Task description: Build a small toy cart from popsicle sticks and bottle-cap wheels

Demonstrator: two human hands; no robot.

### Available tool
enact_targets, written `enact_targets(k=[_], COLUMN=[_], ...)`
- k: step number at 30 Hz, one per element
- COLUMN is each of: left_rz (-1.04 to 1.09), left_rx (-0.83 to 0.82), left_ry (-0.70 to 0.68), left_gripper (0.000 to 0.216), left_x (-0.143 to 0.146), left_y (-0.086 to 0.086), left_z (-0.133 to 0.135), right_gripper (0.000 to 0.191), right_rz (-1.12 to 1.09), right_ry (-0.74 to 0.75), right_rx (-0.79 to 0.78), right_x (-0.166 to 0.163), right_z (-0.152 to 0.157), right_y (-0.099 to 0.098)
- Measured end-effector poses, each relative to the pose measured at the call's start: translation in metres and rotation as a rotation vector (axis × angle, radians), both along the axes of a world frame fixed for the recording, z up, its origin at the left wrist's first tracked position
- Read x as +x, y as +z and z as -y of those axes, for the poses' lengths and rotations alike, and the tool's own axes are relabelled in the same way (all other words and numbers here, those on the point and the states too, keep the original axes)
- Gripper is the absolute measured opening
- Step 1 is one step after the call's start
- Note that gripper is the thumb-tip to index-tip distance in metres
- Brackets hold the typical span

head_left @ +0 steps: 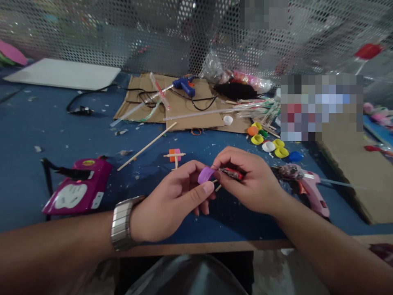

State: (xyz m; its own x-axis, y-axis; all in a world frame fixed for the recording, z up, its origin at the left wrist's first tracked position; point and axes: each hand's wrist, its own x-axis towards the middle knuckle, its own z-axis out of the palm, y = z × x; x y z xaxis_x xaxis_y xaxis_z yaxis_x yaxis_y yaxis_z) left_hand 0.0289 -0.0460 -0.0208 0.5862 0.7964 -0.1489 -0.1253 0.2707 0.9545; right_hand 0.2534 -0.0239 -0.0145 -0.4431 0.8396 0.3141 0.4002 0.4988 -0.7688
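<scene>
Where the blue table (30, 135) begins at the left, a magenta box (76, 188) is seen lying flat, with a black cord beside it. A watch (122, 223) is worn on the left wrist. The left hand (172, 200) is held above the table's near edge. A purple cap (205, 175) is pinched between its thumb and forefinger, the other fingers being curled beneath.

Behind the hands, a long stick (147, 146) and a small cross (175, 155) of sticks with an orange-and-pink piece are laid on the table.

The cap is met from the right by a red tool (233, 173), which is gripped by the right hand (251, 182) with the fingers pressed together around it. What kind of tool it is cannot be told. A thin skewer (217, 187) is seen poking out below, between the two hands, and which hand holds it cannot be told.

The cap is judged to be light, stiff plastic, smooth and liable to slip or spin. It is therefore best held by its rim on opposite sides, as it is pinched now.

Farther right, a pink glue gun (310, 188) is laid on the table just beside the right hand. Loose caps (270, 141) are scattered behind it, near the cardboard (184, 106).
</scene>
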Motion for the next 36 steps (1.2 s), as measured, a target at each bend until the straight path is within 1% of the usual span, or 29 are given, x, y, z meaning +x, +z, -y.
enact_targets(k=[3, 6, 9, 12, 15, 18, 22, 28, 31, 36], left_rz=[0.003, -0.002, -0.008, -0.020, -0.086, -0.130, -0.122, -0.109, -0.137, -0.207], left_rx=[0.019, 0.048, 0.087, 0.142, 0.168, 0.142, 0.048, 0.013, 0.046, 0.176], left_ry=[0.010, 0.027, 0.055, 0.093, 0.114, 0.116, 0.115, 0.114, 0.108, 0.078], left_gripper=[0.044, 0.036, 0.026, 0.026, 0.029, 0.031, 0.032, 0.031, 0.032, 0.028], left_x=[-0.0003, 0.0006, 0.0014, 0.0016, 0.0013, 0.0014, 0.0033, 0.0050, 0.0035, 0.0011], left_y=[0.0017, 0.0027, 0.0021, 0.0003, -0.0012, -0.0025, -0.0041, -0.0045, -0.0054, -0.0059], left_z=[-0.0005, -0.0005, 0.0003, 0.0009, 0.0011, 0.0007, 0.0005, 0.0021, 0.0022, 0.0006], right_gripper=[0.019, 0.020, 0.015, 0.003, 0.013, 0.019, 0.023, 0.017, 0.013, 0.011], right_rz=[-0.001, -0.012, -0.064, -0.145, -0.221, -0.232, -0.194, -0.198, -0.214, -0.234], right_ry=[0.041, 0.044, -0.039, -0.092, -0.100, -0.141, -0.131, -0.078, -0.025, 0.005], right_rx=[0.029, 0.025, -0.070, -0.213, -0.324, -0.362, -0.366, -0.291, -0.278, -0.270], right_x=[0.0011, 0.0011, 0.0000, -0.0009, -0.0007, -0.0001, -0.0005, -0.0026, -0.0031, -0.0045], right_z=[-0.0006, 0.0007, 0.0025, 0.0022, 0.0001, -0.0017, -0.0020, -0.0010, 0.0003, 0.0026], right_y=[0.0012, 0.0031, 0.0051, 0.0059, 0.0048, 0.0037, 0.0038, 0.0051, 0.0060, 0.0072])
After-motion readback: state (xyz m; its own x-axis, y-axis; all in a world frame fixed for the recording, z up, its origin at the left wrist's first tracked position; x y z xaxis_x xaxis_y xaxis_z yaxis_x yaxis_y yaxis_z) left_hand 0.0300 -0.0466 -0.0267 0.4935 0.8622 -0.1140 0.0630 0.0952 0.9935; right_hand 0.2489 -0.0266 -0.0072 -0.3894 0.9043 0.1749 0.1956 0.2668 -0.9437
